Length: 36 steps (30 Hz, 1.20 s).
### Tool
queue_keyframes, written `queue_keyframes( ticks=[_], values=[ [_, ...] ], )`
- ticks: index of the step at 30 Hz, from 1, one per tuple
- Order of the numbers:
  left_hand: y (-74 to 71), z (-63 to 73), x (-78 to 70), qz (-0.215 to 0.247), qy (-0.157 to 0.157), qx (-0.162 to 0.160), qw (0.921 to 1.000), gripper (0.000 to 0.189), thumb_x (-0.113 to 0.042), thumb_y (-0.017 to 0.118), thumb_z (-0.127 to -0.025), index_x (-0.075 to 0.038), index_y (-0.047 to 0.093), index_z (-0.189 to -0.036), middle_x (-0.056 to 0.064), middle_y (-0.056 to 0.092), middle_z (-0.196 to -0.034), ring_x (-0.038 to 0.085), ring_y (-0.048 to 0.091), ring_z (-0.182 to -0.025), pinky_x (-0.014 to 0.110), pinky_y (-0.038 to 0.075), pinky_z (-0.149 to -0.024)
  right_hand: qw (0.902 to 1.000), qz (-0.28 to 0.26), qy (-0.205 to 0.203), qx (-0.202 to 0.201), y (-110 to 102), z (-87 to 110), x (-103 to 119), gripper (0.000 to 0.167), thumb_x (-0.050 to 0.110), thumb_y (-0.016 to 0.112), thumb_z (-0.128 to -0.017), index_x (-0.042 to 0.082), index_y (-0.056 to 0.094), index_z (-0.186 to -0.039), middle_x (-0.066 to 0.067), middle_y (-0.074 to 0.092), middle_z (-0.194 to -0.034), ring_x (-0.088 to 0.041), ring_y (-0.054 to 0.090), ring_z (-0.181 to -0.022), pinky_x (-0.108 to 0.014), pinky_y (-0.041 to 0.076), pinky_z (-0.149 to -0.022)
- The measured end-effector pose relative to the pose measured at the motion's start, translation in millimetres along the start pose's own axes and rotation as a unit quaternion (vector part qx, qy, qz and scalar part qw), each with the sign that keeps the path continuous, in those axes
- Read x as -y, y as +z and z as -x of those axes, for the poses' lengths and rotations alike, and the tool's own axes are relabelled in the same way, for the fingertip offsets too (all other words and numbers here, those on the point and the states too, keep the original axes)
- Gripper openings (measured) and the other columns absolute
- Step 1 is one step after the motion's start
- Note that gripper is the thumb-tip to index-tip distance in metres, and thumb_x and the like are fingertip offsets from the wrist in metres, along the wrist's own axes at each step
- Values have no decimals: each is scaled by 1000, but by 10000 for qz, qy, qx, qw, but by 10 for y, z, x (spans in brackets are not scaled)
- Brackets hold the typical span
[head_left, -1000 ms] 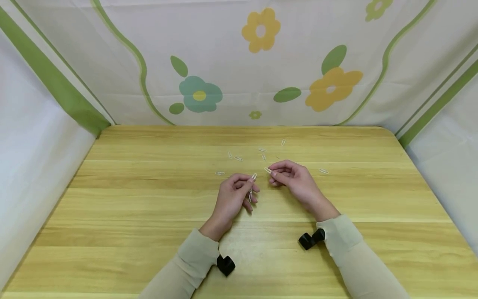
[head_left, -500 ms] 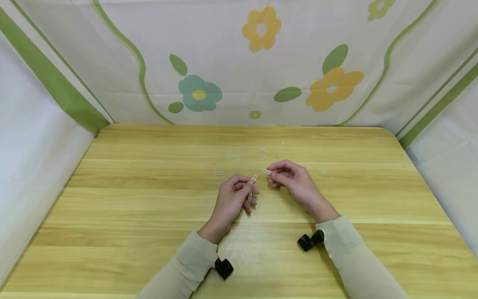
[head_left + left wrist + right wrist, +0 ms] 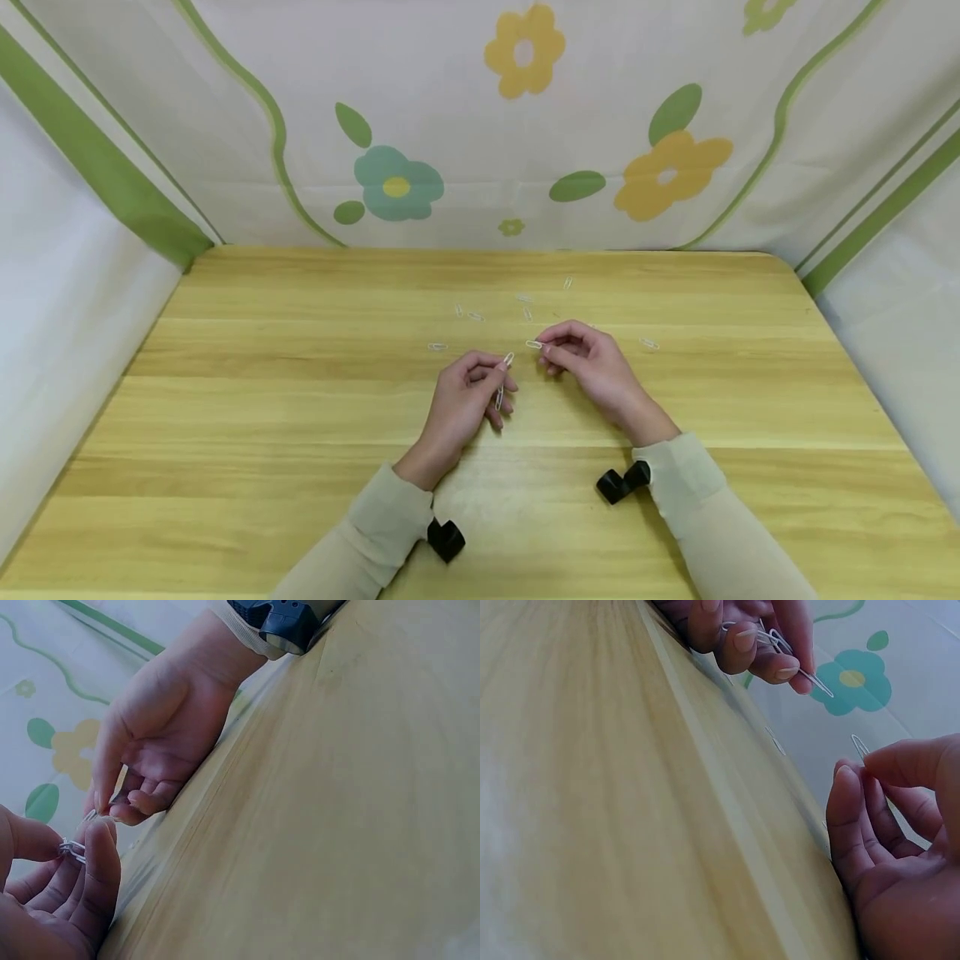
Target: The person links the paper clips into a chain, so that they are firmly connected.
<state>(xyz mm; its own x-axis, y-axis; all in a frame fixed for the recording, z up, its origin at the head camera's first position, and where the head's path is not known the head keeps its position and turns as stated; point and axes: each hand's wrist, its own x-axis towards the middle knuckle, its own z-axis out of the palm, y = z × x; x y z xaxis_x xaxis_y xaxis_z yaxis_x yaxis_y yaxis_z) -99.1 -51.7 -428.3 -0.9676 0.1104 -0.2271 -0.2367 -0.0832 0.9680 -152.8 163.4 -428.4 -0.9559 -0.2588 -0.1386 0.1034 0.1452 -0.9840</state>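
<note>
Between thumb and fingertips, my left hand (image 3: 465, 396) pinches a white paper clip (image 3: 509, 359) whose looped end points up and away. Linked paper clips (image 3: 498, 400) hang below that thumb against the fingers; the right wrist view shows this short chain (image 3: 821, 682) too. My right hand (image 3: 588, 362) pinches a single white paper clip (image 3: 533, 344) by one end, its free loop pointing left toward the other hand. A small gap separates the two hands' clips in the head view. Both hands are close over the wooden table (image 3: 300, 467), their other fingers loosely bent.
Several loose white paper clips lie beyond the hands, among them one at the left (image 3: 437, 346), one at the back (image 3: 567, 283) and one right of my right hand (image 3: 649, 343). A flowered curtain (image 3: 465, 125) borders the table's back edge.
The right hand's paper clip has turned a little and now points more level toward the left. Both hands keep nearly the same place and grip. The loose clips lie as before.
</note>
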Motion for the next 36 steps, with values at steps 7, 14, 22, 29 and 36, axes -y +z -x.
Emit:
queue_keyframes(
  ticks=[7, 14, 22, 29, 36],
  values=[
    [7, -4, 2, 13, 37, 20, 10000, 22, -16, 64, -109, 0, 68, -123, 10, 75, -94, 16, 68, -65, 28, 56, -53, 10000, 78, 36, 21, -10, -3, 20, 20, 6, 63, -108, -2, 68, -126, -14, 72, -106, -17, 71, -89, -27, 62, -80],
    [23, -10, 0, 33, 123, 15, 9999, 21, -15, 65, -108, 2, 67, -122, 9, 75, -92, 15, 67, -63, 27, 56, -51, 9996, 261, -27, 78, -19, -10, 24, 20, 6, 65, -106, -2, 69, -124, -18, 73, -110, -16, 72, -90, -27, 62, -81],
    [24, -4, 6, 63, 131, -10, 9999, 20, -14, 65, -108, 1, 68, -120, 8, 74, -91, 15, 66, -62, 27, 55, -51, 9997, 244, 7, 100, -4, -5, 26, 19, 5, 65, -106, -3, 69, -123, -16, 74, -108, -15, 72, -89, -27, 62, -81],
    [24, -4, 10, 43, 158, -33, 9999, 20, -14, 65, -108, 2, 68, -120, 9, 74, -91, 15, 66, -62, 27, 56, -51, 9982, 593, -10, 68, 2, -1, 32, 16, 5, 65, -105, -1, 71, -118, -16, 73, -106, -16, 68, -86, -25, 58, -75],
    [26, 5, -1, 23, 128, -27, 9999, 21, -14, 65, -108, 2, 68, -121, 8, 74, -90, 15, 66, -63, 27, 56, -51, 9707, 2357, -474, 9, 70, 21, 62, 13, 9, 70, -100, 13, 79, -108, -7, 75, -104, -18, 65, -87, -27, 54, -77]
  ],
)
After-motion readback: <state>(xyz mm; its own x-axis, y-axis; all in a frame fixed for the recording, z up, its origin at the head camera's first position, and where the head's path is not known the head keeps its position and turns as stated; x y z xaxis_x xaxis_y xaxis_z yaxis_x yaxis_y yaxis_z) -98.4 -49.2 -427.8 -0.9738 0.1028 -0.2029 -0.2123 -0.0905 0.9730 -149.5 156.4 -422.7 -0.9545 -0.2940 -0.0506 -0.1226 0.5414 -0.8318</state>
